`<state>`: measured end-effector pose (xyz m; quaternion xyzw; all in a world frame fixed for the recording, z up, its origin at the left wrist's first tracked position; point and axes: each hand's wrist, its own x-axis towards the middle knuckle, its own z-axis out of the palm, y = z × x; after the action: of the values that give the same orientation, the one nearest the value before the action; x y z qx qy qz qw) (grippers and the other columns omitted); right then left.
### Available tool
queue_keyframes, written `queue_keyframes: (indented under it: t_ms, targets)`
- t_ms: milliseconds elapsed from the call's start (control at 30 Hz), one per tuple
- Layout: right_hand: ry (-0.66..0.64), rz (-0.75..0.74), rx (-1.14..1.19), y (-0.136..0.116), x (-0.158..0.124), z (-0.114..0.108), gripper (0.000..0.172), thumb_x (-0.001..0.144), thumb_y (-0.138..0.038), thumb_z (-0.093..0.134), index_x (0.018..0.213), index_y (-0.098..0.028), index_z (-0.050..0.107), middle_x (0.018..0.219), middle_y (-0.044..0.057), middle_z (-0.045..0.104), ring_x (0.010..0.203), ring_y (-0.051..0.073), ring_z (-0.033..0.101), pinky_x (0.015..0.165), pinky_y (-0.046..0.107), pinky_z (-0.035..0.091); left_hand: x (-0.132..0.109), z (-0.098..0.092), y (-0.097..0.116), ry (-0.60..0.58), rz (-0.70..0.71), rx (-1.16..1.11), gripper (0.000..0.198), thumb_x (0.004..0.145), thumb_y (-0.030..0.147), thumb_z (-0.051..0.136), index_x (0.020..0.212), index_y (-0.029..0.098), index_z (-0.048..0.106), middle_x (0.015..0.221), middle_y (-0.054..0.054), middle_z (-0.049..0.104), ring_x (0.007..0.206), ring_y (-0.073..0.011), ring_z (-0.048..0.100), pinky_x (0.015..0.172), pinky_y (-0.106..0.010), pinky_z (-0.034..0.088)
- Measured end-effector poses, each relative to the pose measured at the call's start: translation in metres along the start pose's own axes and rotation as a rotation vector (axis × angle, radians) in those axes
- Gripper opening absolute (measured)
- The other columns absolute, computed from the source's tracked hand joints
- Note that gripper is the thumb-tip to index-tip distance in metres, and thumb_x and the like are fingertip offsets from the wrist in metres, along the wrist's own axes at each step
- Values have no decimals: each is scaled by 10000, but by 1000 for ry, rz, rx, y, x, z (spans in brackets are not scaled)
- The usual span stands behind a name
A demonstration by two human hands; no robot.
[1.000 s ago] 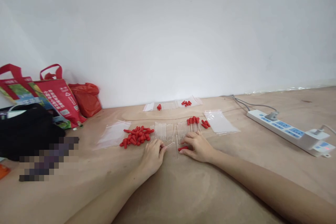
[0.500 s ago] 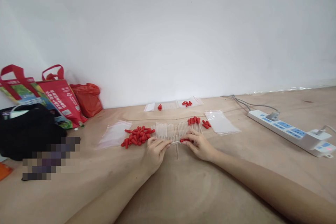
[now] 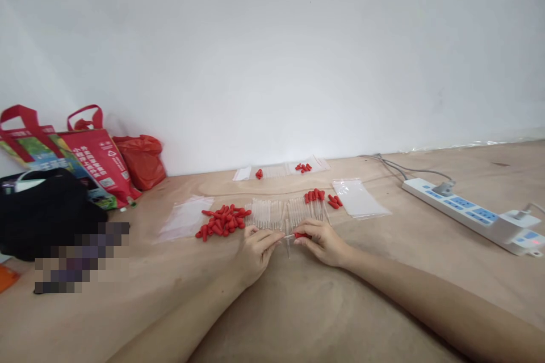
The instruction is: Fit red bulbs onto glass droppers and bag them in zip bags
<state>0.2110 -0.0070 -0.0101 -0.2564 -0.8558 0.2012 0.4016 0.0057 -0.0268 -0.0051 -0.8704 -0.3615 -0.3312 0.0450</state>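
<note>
My left hand (image 3: pixel 258 250) pinches a thin clear glass dropper tube (image 3: pixel 289 236) that points across toward my right hand (image 3: pixel 326 245). The right fingers are closed on a red rubber bulb (image 3: pixel 302 235) at the tube's other end; how far the tube sits inside it is hidden. Under the held tube lies another glass tube (image 3: pixel 288 251), pointing toward me. Just beyond my hands are rows of glass tubes (image 3: pixel 264 211), with several red-capped droppers (image 3: pixel 315 195) at the right end. A heap of loose red bulbs (image 3: pixel 223 221) lies beyond my left hand.
Clear plastic bags (image 3: pixel 187 216) lie left of the heap, and another clear bag (image 3: pixel 361 198) lies on the right. More tubes and bulbs (image 3: pixel 304 168) are near the wall. A white power strip (image 3: pixel 464 207) stands right; shopping bags (image 3: pixel 97 164) and a black bag (image 3: pixel 51 210) stand left.
Both hands have shifted slightly, the held tube and red bulb now a little nearer to me. Less bare tube shows between my fingers. The things on the table have stayed put.
</note>
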Motion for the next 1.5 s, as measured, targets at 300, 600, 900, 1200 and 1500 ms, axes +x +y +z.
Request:
queue_keyframes:
  t_ms: [300,600,900,1200,1500]
  targets:
    - [-26,-96,-98,5,-6,2,220,849,-289,404,895,-178,588,775,66,572,709,139,537,638,256,443,-4,2,-3,-70,38,-2,290,859,166,346,1002,241,587,780,-16,645,682,-115,550,688,-296,293]
    - [-87,-157,-281,1,-7,2,224,838,-317,420,825,-173,592,703,53,551,649,140,495,599,258,398,-3,-2,6,-96,89,40,277,836,136,347,926,204,600,717,-24,625,626,-116,528,631,-290,272]
    - [-135,-220,-361,-6,-4,2,246,850,-286,378,802,-153,579,675,49,525,619,139,460,588,262,369,-3,2,10,-52,133,18,271,837,125,362,946,211,594,681,-11,611,592,-112,522,613,-292,263]
    - [-127,-209,-348,-6,-4,4,256,847,-272,380,761,-151,589,657,49,517,619,136,461,590,267,374,-4,8,8,-41,144,10,252,830,137,378,944,197,594,665,-16,607,592,-117,525,612,-286,285]
    - [153,171,366,-7,10,11,200,762,-315,544,919,-201,498,708,1,560,658,114,539,627,257,433,6,2,16,4,-134,-170,193,844,217,412,931,185,581,808,-27,648,739,-145,576,712,-292,380]
